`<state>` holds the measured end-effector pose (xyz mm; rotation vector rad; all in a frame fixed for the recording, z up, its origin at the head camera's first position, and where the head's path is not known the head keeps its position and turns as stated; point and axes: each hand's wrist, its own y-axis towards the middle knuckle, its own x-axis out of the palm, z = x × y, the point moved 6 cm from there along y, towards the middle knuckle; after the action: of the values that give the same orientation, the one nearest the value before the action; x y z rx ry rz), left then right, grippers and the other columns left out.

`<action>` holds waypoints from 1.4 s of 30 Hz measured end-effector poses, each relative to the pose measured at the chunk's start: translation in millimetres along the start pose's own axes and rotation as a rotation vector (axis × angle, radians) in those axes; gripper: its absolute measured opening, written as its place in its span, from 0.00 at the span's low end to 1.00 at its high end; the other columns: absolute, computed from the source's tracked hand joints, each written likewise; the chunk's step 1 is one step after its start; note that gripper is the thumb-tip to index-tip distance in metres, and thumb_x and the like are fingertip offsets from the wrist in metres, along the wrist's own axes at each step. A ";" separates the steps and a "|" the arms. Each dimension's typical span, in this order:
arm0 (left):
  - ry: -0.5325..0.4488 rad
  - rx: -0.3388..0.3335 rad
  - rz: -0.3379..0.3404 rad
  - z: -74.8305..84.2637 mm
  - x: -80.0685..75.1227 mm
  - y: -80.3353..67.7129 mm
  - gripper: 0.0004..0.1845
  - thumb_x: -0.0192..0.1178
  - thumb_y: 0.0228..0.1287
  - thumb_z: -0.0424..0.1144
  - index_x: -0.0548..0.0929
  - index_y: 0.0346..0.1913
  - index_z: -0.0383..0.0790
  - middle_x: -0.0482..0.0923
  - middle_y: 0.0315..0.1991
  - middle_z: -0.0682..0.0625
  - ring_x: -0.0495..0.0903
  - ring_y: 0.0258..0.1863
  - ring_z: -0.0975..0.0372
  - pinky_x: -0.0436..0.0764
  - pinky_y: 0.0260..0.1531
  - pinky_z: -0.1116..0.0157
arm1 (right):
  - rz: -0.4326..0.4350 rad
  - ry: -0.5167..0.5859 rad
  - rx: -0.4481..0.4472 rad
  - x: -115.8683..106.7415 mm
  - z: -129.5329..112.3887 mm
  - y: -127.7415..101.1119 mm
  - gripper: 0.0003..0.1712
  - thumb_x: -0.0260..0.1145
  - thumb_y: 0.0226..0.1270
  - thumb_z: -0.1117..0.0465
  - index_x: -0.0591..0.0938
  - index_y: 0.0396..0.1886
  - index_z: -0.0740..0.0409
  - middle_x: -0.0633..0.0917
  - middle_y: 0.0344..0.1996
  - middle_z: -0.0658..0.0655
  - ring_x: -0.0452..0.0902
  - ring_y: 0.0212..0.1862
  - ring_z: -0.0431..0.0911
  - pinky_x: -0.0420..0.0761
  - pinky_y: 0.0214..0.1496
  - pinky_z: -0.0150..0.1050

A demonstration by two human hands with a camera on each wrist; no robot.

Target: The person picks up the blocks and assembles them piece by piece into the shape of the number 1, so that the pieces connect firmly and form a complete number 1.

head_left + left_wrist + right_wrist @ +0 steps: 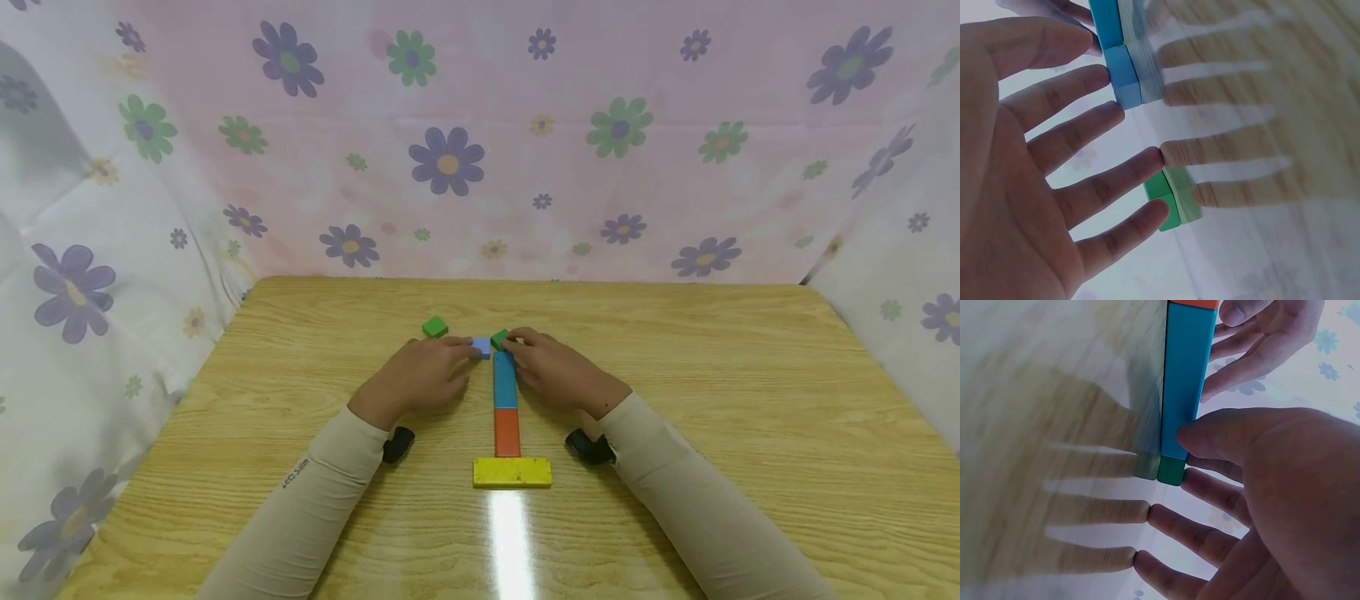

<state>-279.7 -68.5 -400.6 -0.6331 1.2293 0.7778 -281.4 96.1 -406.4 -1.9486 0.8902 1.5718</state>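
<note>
In the head view, a column runs away from the person: a yellow bar (512,472) laid crosswise, a red block (507,432), then a blue bar (506,381). A dark green block (500,339) sits slightly askew at the far end. My right hand (562,372) touches it with extended fingers; in the right wrist view, the thumb lies by the blue bar (1188,375). On the left, the fingertips of my left hand (420,375) touch a light blue block (482,347), fingers straight and spread. Another green block (435,327) is just beyond that hand.
The wooden table (712,400) has a glossy top, with a bright light reflection in front of the yellow bar. A flower-print cloth (510,83) stands behind the table and along both sides. Dark wrist straps (590,447) hang under the sleeves.
</note>
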 end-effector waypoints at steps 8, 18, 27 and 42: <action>-0.003 0.002 0.002 -0.5 0.0 0.3 0.22 0.54 0.74 0.45 0.77 0.67 0.50 0.72 0.71 0.47 0.85 0.51 0.53 0.82 0.53 0.50 | -0.008 0.000 0.012 -0.1 1.1 0.7 0.29 0.60 0.75 0.63 0.68 0.72 0.68 0.69 0.69 0.65 0.74 0.65 0.57 0.78 0.64 0.49; 0.016 0.004 0.004 -0.8 1.7 1.1 0.23 0.55 0.73 0.48 0.77 0.68 0.50 0.72 0.71 0.48 0.85 0.51 0.53 0.81 0.55 0.51 | -0.012 0.013 0.040 1.5 3.2 1.0 0.29 0.59 0.76 0.61 0.68 0.73 0.65 0.69 0.71 0.64 0.73 0.67 0.57 0.78 0.64 0.50; -0.011 0.000 -0.009 -1.6 2.0 0.5 0.23 0.55 0.73 0.48 0.76 0.68 0.49 0.70 0.72 0.46 0.83 0.57 0.52 0.82 0.54 0.51 | -0.003 0.012 0.030 0.2 1.4 0.4 0.28 0.58 0.77 0.61 0.69 0.72 0.66 0.69 0.70 0.64 0.74 0.66 0.58 0.78 0.64 0.49; 0.095 -0.050 0.056 -6.5 -5.9 -0.2 0.21 0.54 0.76 0.47 0.78 0.66 0.47 0.77 0.65 0.48 0.75 0.66 0.53 0.77 0.59 0.44 | -0.005 0.019 0.033 0.9 1.0 1.3 0.28 0.59 0.76 0.61 0.69 0.72 0.66 0.69 0.70 0.64 0.73 0.66 0.58 0.78 0.64 0.49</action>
<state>-284.1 -74.7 -396.3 -0.6853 1.3226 0.8345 -282.9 95.7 -407.4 -1.9442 0.9123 1.5293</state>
